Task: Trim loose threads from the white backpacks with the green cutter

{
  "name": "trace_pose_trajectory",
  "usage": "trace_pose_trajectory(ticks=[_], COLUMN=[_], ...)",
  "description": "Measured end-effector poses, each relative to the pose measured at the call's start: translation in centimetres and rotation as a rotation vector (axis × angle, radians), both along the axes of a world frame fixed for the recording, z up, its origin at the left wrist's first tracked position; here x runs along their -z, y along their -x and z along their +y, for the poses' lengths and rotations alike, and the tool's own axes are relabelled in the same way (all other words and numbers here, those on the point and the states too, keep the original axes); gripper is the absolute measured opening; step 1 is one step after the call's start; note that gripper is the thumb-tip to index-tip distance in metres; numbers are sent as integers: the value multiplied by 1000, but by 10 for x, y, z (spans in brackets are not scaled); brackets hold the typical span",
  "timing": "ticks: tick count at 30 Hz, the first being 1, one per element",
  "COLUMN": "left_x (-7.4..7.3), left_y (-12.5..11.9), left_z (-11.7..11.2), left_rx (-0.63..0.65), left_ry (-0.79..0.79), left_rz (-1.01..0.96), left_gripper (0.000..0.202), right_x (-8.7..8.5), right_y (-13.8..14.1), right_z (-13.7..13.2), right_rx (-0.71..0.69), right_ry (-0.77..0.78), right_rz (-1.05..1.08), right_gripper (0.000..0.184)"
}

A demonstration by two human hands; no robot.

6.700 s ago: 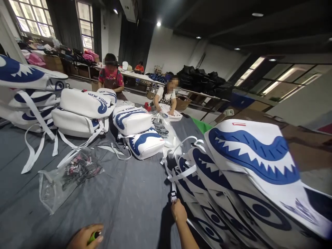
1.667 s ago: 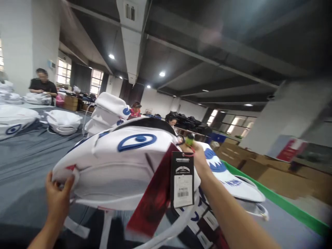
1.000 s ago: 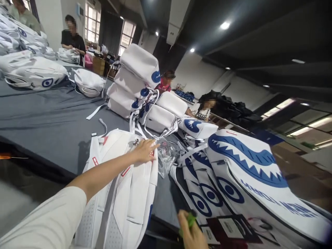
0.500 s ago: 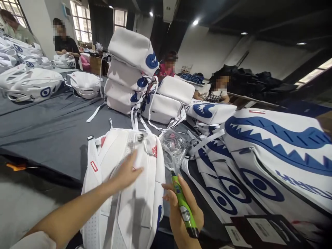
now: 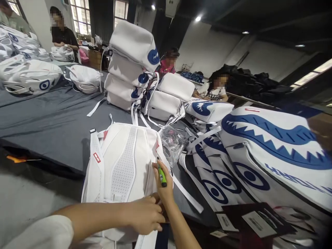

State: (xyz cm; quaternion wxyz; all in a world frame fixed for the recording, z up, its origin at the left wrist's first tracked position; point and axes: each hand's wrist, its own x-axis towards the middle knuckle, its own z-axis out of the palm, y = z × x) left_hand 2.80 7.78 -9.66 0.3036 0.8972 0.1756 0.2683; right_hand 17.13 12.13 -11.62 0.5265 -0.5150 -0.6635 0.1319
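A white backpack (image 5: pixel 103 183) lies in front of me with its dotted back panel up. My right hand (image 5: pixel 168 183) is closed round a green pen-shaped tool (image 5: pixel 162 177), whose thin dark tip points at the bag's upper right side, close to a small red patch (image 5: pixel 157 146). Below it, my left hand (image 5: pixel 147 215) curls its fingers at the backpack's right edge, closed on the right shoulder strap (image 5: pixel 147 239); part of this grip is hidden by my right wrist. The left shoulder strap (image 5: pixel 96 169) with a red label lies along the bag's other side.
White backpacks are stacked (image 5: pixel 129 38) behind, and more with blue teeth prints (image 5: pixel 269 135) lean at the right. Clear plastic wrapping (image 5: pixel 172 143) touches the backpack's far right side. Dark cards with white tags (image 5: pixel 259 223) lie at lower right. Several people sit or stand beyond the table (image 5: pixel 64 128).
My left hand has moved down and right from the bag's middle to its right edge. My right hand has brought the green tool up and left over the bag, and the back panel is now uncovered.
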Motion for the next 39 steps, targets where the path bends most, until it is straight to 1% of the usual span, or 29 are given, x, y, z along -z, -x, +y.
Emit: trace_pose_trajectory(ticks=[1,2,3,4,6,8,10,11,12,13,15,16,18,20,24,27,29,30,31,33,34,37,39], left_x=[-2,-6,-11,-17,-29,-38,-41,-40,-39,-38,-34,-33,-32,-33,-34,-34,-34,-35,-36,-40,-41,-43,-42], left_y=[23,44,62,75,89,87,74,65,56,48,35,32,34,45,75,84,81,77,73,62,57,47,48], left_z=[0,5,15,30,75,125,166,180,189,195,197,196,195,195,198,196,191,188,186,184,184,191,197], left_rx=[1,-62,-173,-308,-537,-721,-827,-853,-865,-870,-874,-874,-866,-851,-839,-865,-854,-826,-789,-716,-695,-697,-723], left_ry=[18,43,67,79,66,38,17,12,10,10,15,19,34,67,160,169,141,119,93,42,22,0,12], left_rz=[-42,-64,-84,-96,-120,-144,-162,-167,-171,-175,-189,-200,-234,-280,-374,-412,-395,-369,-335,-257,-221,-150,-140], left_gripper=[9,13,18,24,27,23,27,30,30,26,13,13,19,18,12,10,8,5,9,28,32,23,20], right_x=[9,13,15,16,16,19,26,31,35,40,47,50,53,55,56,55,55,55,55,55,55,56,55], right_y=[-2,-2,-1,2,9,16,19,18,16,13,7,4,1,1,4,4,3,3,3,4,4,4,4], right_z=[-3,-6,-8,-11,-17,-26,-38,-44,-49,-53,-57,-57,-56,-55,-55,-56,-57,-57,-57,-57,-57,-56,-55], right_rx=[-26,-62,-91,-99,-61,-24,-49,-75,-102,-122,-134,-132,-115,-97,-84,-90,-88,-87,-84,-75,-69,-50,-49], right_ry=[-52,-102,-147,-181,-203,-204,-195,-197,-207,-224,-268,-285,-291,-284,-280,-269,-259,-257,-257,-265,-270,-274,-260], right_rz=[-94,-204,-306,-388,-493,-569,-661,-704,-740,-764,-782,-781,-779,-777,-745,-731,-734,-735,-736,-738,-740,-743,-738], right_gripper=[38,41,43,46,52,55,58,58,59,58,56,55,56,57,63,64,63,62,61,58,56,52,52])
